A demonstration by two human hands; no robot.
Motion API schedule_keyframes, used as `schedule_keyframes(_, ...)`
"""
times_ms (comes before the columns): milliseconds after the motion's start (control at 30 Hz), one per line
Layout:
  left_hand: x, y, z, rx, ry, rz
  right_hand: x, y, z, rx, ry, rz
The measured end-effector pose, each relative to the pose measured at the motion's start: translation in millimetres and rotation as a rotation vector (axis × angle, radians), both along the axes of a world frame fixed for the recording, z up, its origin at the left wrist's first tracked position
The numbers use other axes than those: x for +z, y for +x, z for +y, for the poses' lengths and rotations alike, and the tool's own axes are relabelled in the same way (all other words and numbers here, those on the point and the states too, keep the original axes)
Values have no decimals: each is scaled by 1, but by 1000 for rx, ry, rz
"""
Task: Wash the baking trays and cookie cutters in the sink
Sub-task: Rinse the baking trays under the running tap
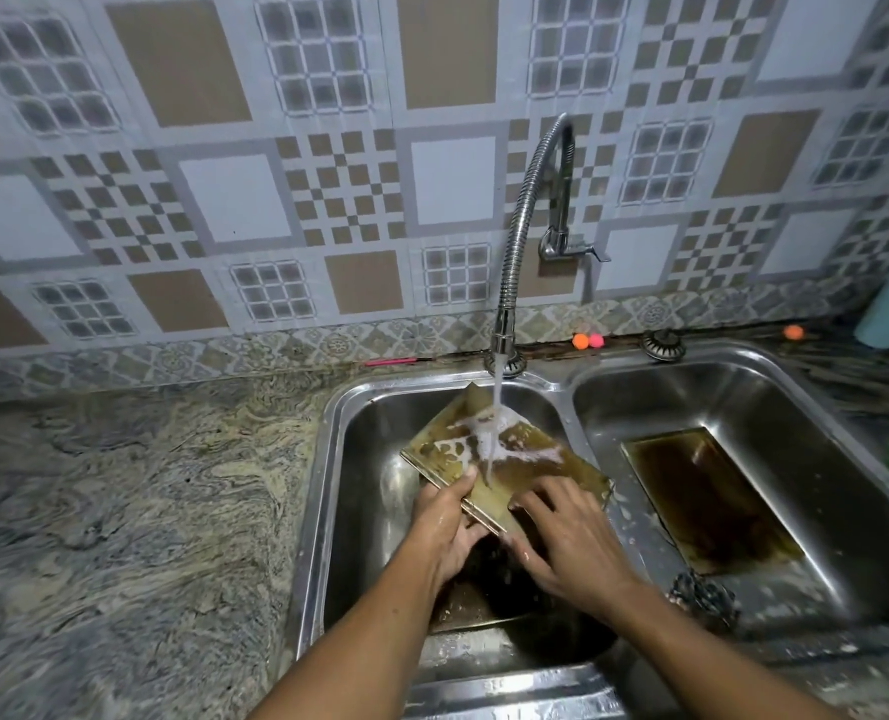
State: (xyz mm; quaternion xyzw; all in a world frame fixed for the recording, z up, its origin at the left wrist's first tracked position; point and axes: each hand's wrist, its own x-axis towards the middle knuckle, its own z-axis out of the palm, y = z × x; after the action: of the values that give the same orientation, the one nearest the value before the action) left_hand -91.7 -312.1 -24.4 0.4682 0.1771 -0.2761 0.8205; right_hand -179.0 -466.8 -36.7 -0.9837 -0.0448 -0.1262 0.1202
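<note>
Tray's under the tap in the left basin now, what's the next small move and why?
Probably slide the right hand up the baking tray to rub under the stream. The left hand grips the tray's edge, tilting it, and water lands only on its upper part; brown residue covers the rest.

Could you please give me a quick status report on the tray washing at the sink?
Left hand grips tray edge; right hand flat on it. Tap water hitting tray, left basin. Second tray waits in right basin. Nothing blocking.
</note>
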Motion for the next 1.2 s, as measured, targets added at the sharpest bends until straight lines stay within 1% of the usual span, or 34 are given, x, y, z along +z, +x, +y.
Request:
schedule_keyframes(133,-5,-7,-13,-46,-10,21,1,-9,-12,-14,39,39)
schedule_keyframes(233,-9,-8,-18,-60,27,38,6,-10,-17,-22,91,56)
schedule_keyframes(333,-10,-3,-19,-65,100,35,12,-7,-19,-82,180,62)
schedule_keyframes(400,-10,2,-17,-68,144,30,14,-4,-20,-164,223,134)
schedule_keyframes(533,-7,9,-10,-107,243,30,16,6,-25,-369,226,326)
schedule_keyframes(600,-5,12,-6,-123,292,28,16,9,-27,-466,259,417)
schedule_keyframes(700,-3,17,0,-124,354,45,15,14,-29,-542,424,489)
schedule_keyframes(867,-4,27,7,-63,438,45,15,18,-16,-539,730,625)
schedule_keyframes(1033,-14,42,19,-18,600,-57,6,22,6,-559,842,592)
schedule_keyframes(1100,-6,40,25,-11,664,-85,10,25,13,-564,882,541)
schedule_keyframes(1200,-3,38,36,-25,822,-148,20,30,17,-554,912,431)
